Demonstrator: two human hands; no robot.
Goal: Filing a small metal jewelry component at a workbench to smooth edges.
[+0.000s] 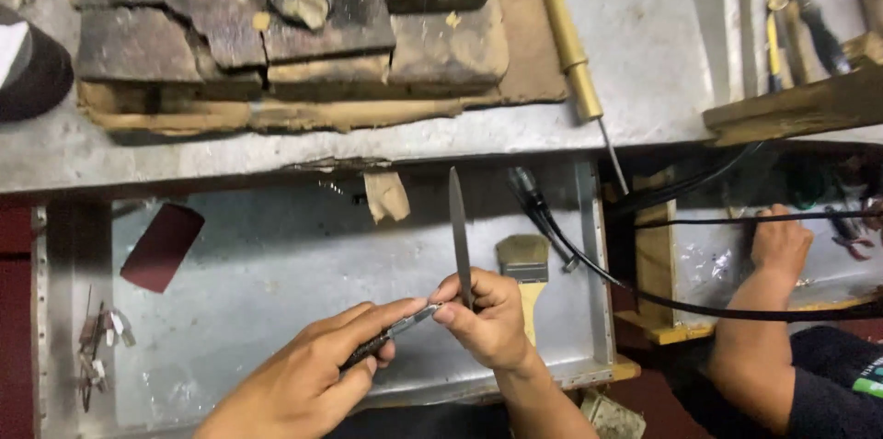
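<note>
- Far left of the metal tray (pixel 55 310): small loose bits (pixel 97 347) scattered by the rim, and a dark red sheet (pixel 162 246) lying flat, well apart from the hands.
- Left hand (pixel 308 379): grip clenched around a dark-handled tool (pixel 391 335), its pale tip pointed right and touching the right fingers at the file.
- Flat file (pixel 458 228): upright over the middle of the tray, tip up toward the counter (pixel 644 62) edge, lower end buried in the right hand (pixel 487 319), grip grasping it between thumb and fingers.
- Step in hand, judged: tool tip being set against the file face, work at the contact stage; whether a small piece sits between the fingers cannot be told.
- Next move calls for a steady file and short, controlled strokes held close to the fingertips.
- Open room: bare tray floor left of and beneath the hands; above, the counter edge close to the file tip.
- Right of the hands: a flat brush (pixel 524 264) just beside the right wrist, a black cable (pixel 589 260) crossing the tray rim, both tight limits.
- Far right: another person's hand (pixel 782 241) in the neighbouring tray, well apart.
</note>
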